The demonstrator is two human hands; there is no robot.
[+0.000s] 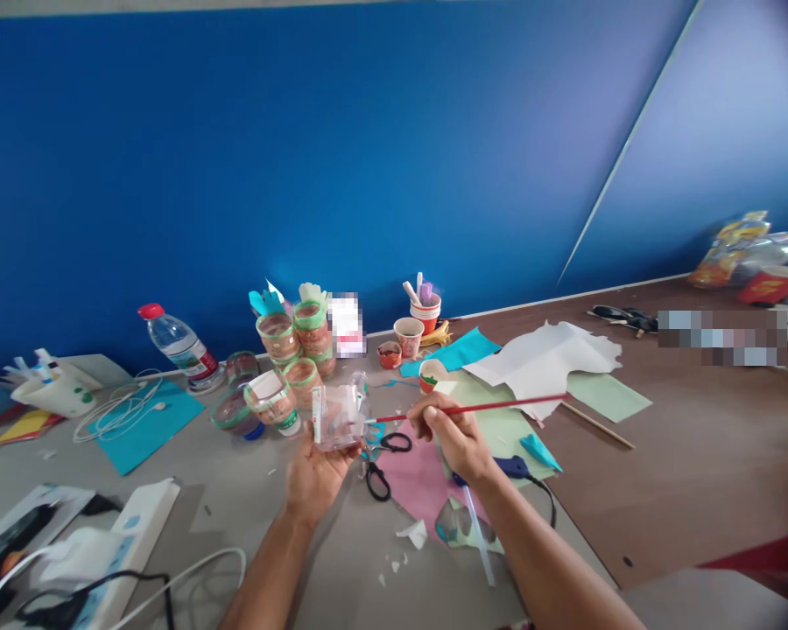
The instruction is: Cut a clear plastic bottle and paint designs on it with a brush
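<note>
My left hand (320, 477) is wrapped round a clear plastic container (340, 420), perhaps a cut bottle, lying on its side with its mouth toward the right. Pinched in my right hand (456, 437) is a thin red-handled paintbrush (509, 405). Its tip reaches the container's right side; whether it touches is too small to tell. Black-handled scissors (379, 481) lie just right of my left hand. Under my right forearm are a blue glue gun (513, 468) with a clear glue stick (479, 534) and pink paper (411, 477).
Decorated cups (276, 339) stand behind my left hand, beside a water bottle (182, 347). Small paper cups (408, 335) stand at the back. White paper (545, 363) and a wooden stick (597, 426) lie right. A power strip (135, 542) with cables occupies the front left.
</note>
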